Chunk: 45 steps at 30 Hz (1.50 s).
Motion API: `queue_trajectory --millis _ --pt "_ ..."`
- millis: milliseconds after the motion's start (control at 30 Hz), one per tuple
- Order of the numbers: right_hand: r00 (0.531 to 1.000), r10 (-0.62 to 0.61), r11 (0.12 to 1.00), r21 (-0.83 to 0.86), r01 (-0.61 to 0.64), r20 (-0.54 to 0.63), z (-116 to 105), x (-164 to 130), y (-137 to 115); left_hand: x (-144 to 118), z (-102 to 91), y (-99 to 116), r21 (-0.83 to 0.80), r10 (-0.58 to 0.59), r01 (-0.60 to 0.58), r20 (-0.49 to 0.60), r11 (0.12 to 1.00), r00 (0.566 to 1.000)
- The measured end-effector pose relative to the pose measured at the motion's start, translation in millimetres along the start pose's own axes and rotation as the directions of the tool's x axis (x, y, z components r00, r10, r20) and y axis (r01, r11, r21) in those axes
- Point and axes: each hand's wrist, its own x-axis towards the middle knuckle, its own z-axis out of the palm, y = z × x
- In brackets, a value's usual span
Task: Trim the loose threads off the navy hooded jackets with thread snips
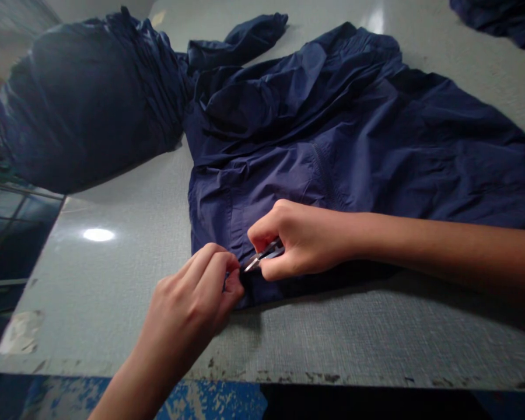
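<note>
A navy blue garment (pixel 385 146) lies spread and wrinkled across the table, with a zipper or seam line running over its middle. My left hand (pixel 196 286) pinches the garment's near left edge between thumb and fingers. My right hand (pixel 301 239) is closed around small thread snips (pixel 262 254), their metal blades pointing left. The tips of the blades reach the pinched fabric right beside my left fingertips. Whether the blades touch a thread is too small to tell.
A bulky navy bundle (pixel 91 105) rests at the table's far left corner, joined or touching the garment. Another dark cloth (pixel 503 20) lies at the far right. The grey table (pixel 126 262) has a worn front edge, and a metal rack (pixel 4 216) stands left of it.
</note>
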Motion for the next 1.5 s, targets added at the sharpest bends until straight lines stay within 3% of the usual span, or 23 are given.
queue_trajectory --millis 533,667,800,933,1033,1133,1167,1267,1367,1500 --pt "1.0 -0.019 1.0 0.003 0.019 0.011 0.1 0.4 0.4 -6.0 4.0 2.2 -0.094 -0.072 0.066 -0.058 0.993 0.996" --pt "0.994 0.036 0.997 0.06 -0.043 0.106 -3.6 0.3 -1.0 -8.2 6.6 -0.5 -0.152 -0.132 0.12 -0.068 0.981 0.989" --pt "0.964 0.05 0.993 0.09 -0.076 0.261 -9.9 -2.9 -15.6 -11.2 17.6 3.3 -0.266 -0.241 0.182 -0.208 0.947 0.948" --pt "0.915 0.04 0.999 0.008 -0.047 0.401 -22.9 -14.7 -51.2 -12.2 24.6 5.8 -0.269 -0.161 0.109 -0.179 0.957 0.971" --pt "0.955 0.053 0.99 -0.142 -0.012 0.292 -39.2 -16.3 -72.0 5.4 16.5 -11.7 -0.262 -0.101 0.057 -0.156 0.964 0.983" --pt "0.995 0.098 0.985 -0.143 -0.098 -0.009 -54.8 0.4 -64.8 44.9 5.8 -48.2 -0.28 -0.07 0.015 -0.191 0.96 0.979" --pt "0.981 0.142 0.986 -0.067 -0.152 -0.132 -57.7 9.4 -55.3 60.0 4.7 -62.0 -0.274 -0.044 -0.013 -0.2 0.962 0.979" --pt "0.865 0.309 0.947 0.209 -0.243 -0.397 -56.5 35.6 -14.6 97.1 12.1 -96.8 -0.252 0.04 -0.08 -0.16 0.965 0.986" --pt "0.806 0.364 0.924 0.294 -0.246 -0.468 -48.4 47.7 24.3 111.2 27.5 -112.5 -0.232 0.087 -0.115 -0.127 0.966 0.988" --pt "0.807 0.373 0.916 0.322 -0.24 -0.459 -42.7 46.0 48.8 107.1 40.7 -112.1 -0.209 0.093 -0.115 -0.113 0.971 0.989"
